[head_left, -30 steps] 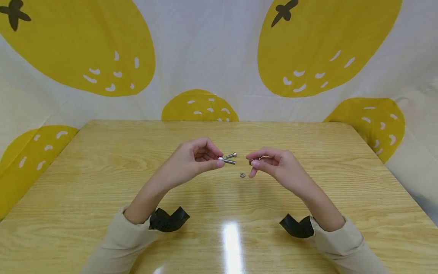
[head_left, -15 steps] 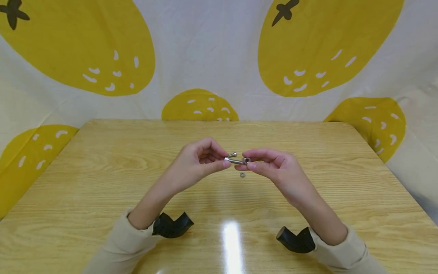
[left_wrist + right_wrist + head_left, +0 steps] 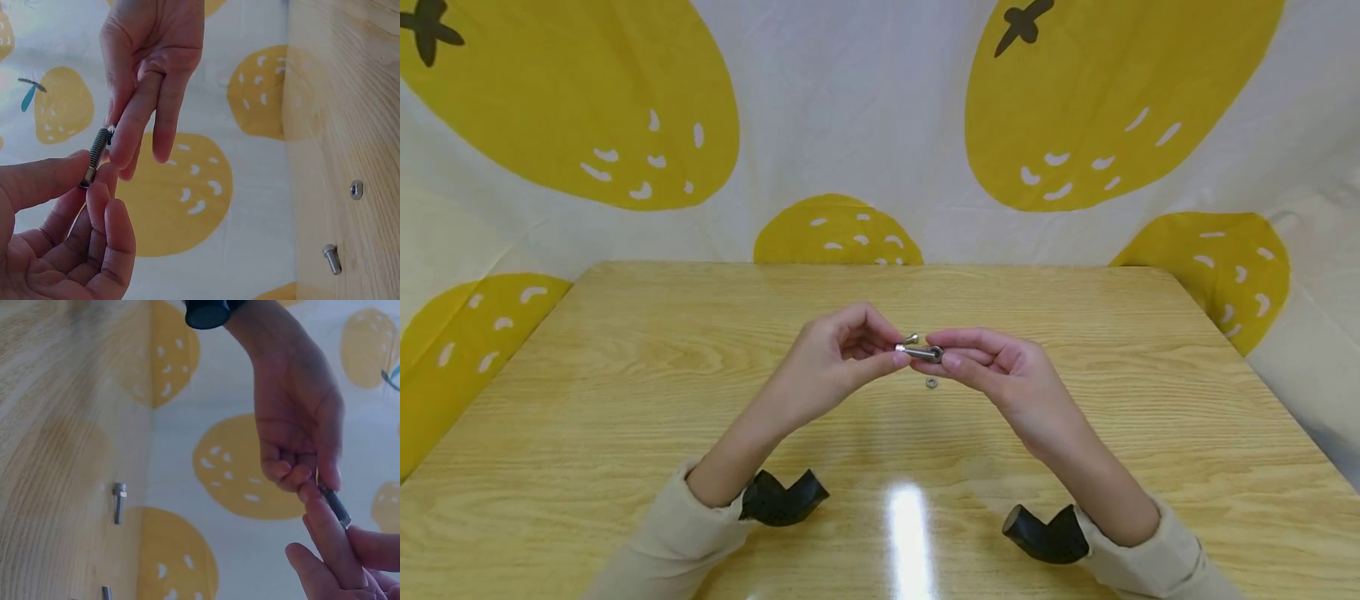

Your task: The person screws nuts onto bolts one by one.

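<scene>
My left hand (image 3: 820, 367) pinches a silver bolt (image 3: 919, 353) by its head end between thumb and forefinger, its threaded shank toward the right. My right hand (image 3: 1000, 375) holds a hex nut (image 3: 937, 354) with thumb and fingers at the bolt's tip. Nut and tip meet or overlap in view; whether the thread has caught cannot be told. In the left wrist view the threads of the held bolt (image 3: 98, 150) show clearly, with the nut partly hidden by the right fingers. Beyond the hands, another bolt (image 3: 912, 339) lies on the table, partly covered.
A loose nut (image 3: 932, 382) lies on the wooden table (image 3: 700, 442) below the hands. The right wrist view also shows a bolt (image 3: 119, 503) on the tabletop, with what looks like a nut near its head. A fruit-patterned cloth (image 3: 850, 125) hangs behind the table.
My hands have come together: the left moved slightly right, the right moved left, bringing the nut from a gap away to the bolt's tip. The loose nut has stayed put.
</scene>
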